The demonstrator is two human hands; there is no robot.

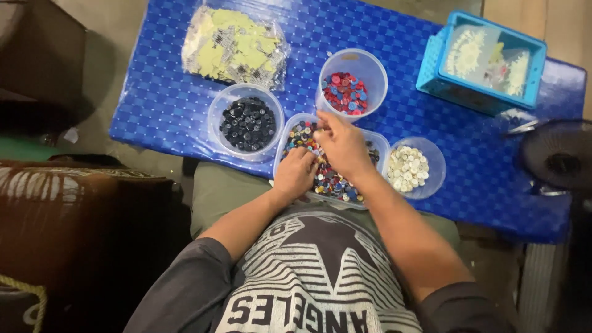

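Since the buttons are tiny, hard and slick, I'd guess they skate away from fingertips, so pinching one by its rim between thumb and forefinger looks like the way to go; they weigh next to nothing, and spilling is more likely than breaking.

Going left to right: in the upper left of the frame a clear bag of pale yellow pieces (235, 44) lies flat on the blue surface (160, 105). Right of it and lower, a round tub of black buttons (246, 123). Then the left hand (295, 174), fingers curled down into the mixed buttons (330, 179) in the clear tray (381, 143) at the middle of the frame, near the surface's front edge; whether that grip is pinching anything I can't tell. The right hand (342, 145) hovers over the same tray, fingertips pressed together as if on one button, but the button itself is too small to make out. Just above, touching the tray, is a taller tub of red and blue buttons (345, 92). Right of the tray, a small tub of white buttons (407, 168). Upper right, a blue basket (431, 74) holding pale round things.

The tubs crowd the tray on three sides, so a careless elbow could knock one over.
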